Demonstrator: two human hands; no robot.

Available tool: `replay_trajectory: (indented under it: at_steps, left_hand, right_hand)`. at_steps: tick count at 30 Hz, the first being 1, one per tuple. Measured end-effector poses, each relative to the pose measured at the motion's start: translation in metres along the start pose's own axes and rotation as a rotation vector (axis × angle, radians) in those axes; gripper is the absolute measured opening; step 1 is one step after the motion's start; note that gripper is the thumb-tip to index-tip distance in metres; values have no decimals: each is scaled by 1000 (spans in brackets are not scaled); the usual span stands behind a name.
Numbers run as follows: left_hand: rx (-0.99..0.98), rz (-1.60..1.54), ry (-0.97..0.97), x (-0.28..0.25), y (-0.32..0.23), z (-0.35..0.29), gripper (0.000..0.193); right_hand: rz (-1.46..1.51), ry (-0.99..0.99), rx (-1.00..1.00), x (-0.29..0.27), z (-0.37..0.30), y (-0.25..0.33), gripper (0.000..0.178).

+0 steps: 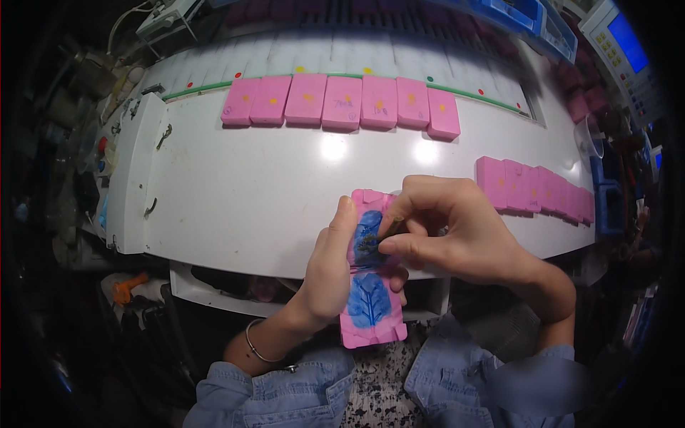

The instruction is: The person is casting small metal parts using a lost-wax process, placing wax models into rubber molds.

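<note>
My denim sleeves (271, 399) flank a speckled black-and-white cloth (384, 389), a thin bracelet (250, 341) circling my left wrist. My left hand (328, 271) clasps an open pink mold (369, 299) over the near edge of a white bench (235, 185), thumb pressed along its upper half, the other fingers wrapped behind. Branching grooves mark the blue face of the lower half. At the upper half, the thumb and forefinger of my right hand (460, 228) pinch a slim brownish piece (394, 227); a dark branching form (367, 242) shows there against the blue, though I cannot tell whether the two are joined. Beyond, to the right, pink blocks (528, 189) stand side by side. Farther back, seven more pink blocks (342, 103) line a green strip (193, 88), with a blue bin (514, 13) and a blue-screened instrument (596, 36) behind at right.
</note>
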State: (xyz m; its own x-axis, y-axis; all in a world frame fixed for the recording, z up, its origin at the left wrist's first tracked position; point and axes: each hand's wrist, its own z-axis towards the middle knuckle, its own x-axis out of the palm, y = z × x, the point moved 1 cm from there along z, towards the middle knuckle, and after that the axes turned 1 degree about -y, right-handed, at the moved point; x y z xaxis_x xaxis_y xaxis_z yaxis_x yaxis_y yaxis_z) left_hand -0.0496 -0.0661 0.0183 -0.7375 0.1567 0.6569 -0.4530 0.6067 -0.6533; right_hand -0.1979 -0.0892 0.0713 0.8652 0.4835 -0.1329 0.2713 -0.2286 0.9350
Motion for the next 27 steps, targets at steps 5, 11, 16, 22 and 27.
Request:
replay_trajectory:
  at_steps: [5,11,16,22,27]
  left_hand:
    - [-17,35,69,-4,2,1,65]
    - [-31,-14,63,-5,7,5,66]
    - [-83,-76,72,-4,5,6,65]
    - [-58,22,30,-10,-2,2,64]
    - [43,217,10,-34,-14,-13,53]
  right_hand:
    - [-373,-2,-246,-1,1,-5,7]
    - [-176,8,-137,1,1,-14,9]
    - [68,33,-45,1,1,-9,7]
    - [249,16,33,1,-5,-9,13]
    - [-517,-409,-574,9,-32,-3,19]
